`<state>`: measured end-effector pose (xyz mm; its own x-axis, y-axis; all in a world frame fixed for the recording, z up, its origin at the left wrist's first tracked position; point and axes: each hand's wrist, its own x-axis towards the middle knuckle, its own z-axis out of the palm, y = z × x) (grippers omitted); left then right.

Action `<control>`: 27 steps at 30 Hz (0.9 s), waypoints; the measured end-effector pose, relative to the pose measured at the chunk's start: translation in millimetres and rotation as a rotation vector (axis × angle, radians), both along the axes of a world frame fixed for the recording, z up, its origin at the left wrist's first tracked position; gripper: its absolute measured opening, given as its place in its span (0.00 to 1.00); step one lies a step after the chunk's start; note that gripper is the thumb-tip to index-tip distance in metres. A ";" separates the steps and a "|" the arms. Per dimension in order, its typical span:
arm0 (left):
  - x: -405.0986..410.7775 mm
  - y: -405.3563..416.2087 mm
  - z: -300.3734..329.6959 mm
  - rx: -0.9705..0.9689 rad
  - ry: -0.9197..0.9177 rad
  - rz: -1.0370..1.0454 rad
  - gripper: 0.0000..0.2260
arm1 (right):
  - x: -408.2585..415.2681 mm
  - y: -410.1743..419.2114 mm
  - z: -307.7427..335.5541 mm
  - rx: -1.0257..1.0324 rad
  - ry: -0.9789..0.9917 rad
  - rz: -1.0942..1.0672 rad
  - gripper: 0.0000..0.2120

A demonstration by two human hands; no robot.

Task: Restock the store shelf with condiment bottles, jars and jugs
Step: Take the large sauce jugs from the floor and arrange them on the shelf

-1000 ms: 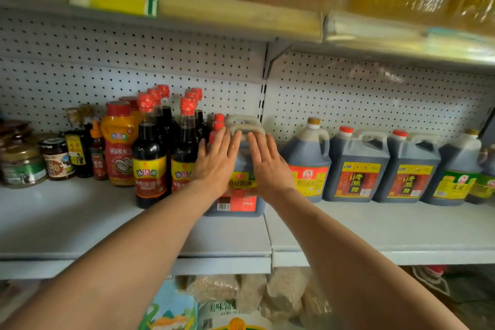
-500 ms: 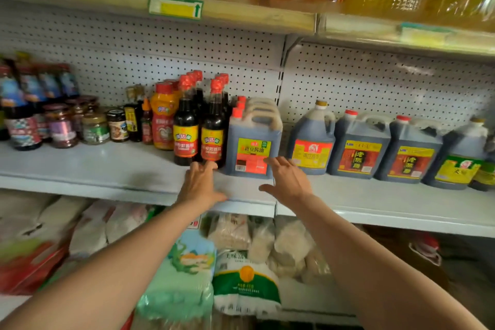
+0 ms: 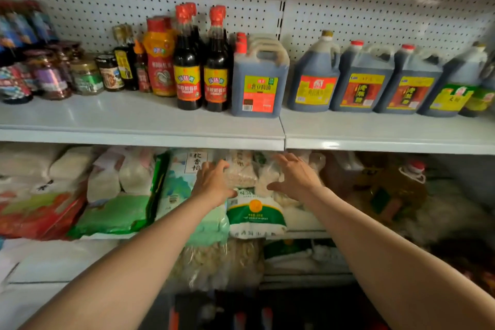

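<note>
Soy jug (image 3: 258, 80) on shelf (image 3: 150, 126), left hand (image 3: 213, 185), right hand (image 3: 296, 178) below, fingers loose, empty

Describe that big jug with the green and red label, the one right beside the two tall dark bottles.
The jug is a squarish, clear plastic container filled with dark liquid. It has a red cap at its top left and a moulded handle across the top. Its front label is green above, red below, with a barcode. It stands upright at the right end of the left shelf board, close beside the bottles. More jugs like it seem lined up behind. Neither hand touches it.
</note>
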<state>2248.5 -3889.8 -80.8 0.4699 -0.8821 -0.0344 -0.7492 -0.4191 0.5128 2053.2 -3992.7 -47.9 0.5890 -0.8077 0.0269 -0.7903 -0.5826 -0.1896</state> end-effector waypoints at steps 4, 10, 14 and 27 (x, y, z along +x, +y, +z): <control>18.0 9.8 -22.2 0.028 0.041 -0.065 0.32 | 8.1 22.8 -27.6 0.085 0.004 -0.072 0.39; 58.4 29.6 -54.3 0.103 0.075 -0.128 0.31 | 34.2 56.9 -70.5 0.187 0.010 -0.154 0.38; 75.8 49.0 -89.8 0.159 0.095 -0.171 0.31 | 48.5 81.5 -106.6 0.244 0.035 -0.219 0.40; 79.7 155.5 -260.7 0.470 0.269 -0.155 0.28 | 40.6 191.8 -275.5 0.587 0.119 -0.353 0.37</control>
<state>2328.2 -3734.2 -341.5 0.2560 -0.8010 -0.5412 -0.6889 -0.5439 0.4792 2093.7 -3800.9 -323.4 0.2601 -0.8128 -0.5213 -0.9487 -0.1145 -0.2948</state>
